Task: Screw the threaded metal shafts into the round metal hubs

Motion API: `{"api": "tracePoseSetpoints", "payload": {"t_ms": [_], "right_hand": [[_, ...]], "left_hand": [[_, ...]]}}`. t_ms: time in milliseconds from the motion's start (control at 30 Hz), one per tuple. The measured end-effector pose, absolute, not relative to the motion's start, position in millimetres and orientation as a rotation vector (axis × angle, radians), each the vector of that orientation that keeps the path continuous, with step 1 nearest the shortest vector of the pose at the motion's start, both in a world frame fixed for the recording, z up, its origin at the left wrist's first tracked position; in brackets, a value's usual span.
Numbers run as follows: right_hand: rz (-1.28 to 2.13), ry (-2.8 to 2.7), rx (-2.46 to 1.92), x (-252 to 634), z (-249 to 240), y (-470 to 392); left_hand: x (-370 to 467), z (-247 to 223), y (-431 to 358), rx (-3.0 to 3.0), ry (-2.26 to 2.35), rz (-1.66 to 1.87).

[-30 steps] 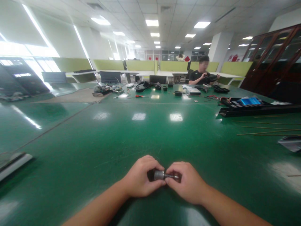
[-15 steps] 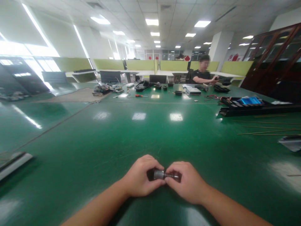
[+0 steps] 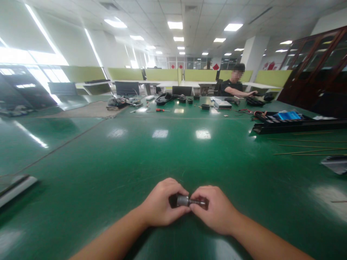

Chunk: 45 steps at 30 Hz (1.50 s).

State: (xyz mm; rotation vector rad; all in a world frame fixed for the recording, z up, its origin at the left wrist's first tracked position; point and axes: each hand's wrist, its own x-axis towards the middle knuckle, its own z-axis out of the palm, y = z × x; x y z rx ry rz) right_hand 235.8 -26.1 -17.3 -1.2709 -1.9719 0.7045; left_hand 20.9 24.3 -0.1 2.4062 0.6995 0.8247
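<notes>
A metal cylinder (image 3: 183,201) with a thin shaft (image 3: 198,203) lies between the two hands in the head view, near the front edge of the green table (image 3: 173,159) and roughly level. The left hand (image 3: 161,204) curls round the cylinder, thumb below and fingers above, holding it by its sides. The right hand (image 3: 218,209) pinches the shaft close to where it meets the cylinder; the fingertips of both hands almost meet there. Whether the part touches the table or is held just over it, I cannot tell.

The likeliest trouble is slipping: the shaft looks narrow and smooth, so a weak pinch could let it turn or slide in the fingers. If the hands pull out of line, the shaft could bind or tilt against the cylinder. A sudden release might drop the round part, and on this glossy surface it could roll. A screwdriver (image 3: 162,110) and thin rods (image 3: 311,147) lie well apart, so they seem unlikely to interfere.
</notes>
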Motion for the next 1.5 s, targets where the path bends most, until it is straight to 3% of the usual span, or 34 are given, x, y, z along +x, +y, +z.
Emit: {"api": "tracePoseSetpoints", "payload": {"t_ms": [1500], "right_hand": [[0.739, -1.911, -1.292, 234.9, -17.1, -27.0]], "left_hand": [[18.9, -4.4, 26.1, 2.413, 0.670, 0.870]]}}
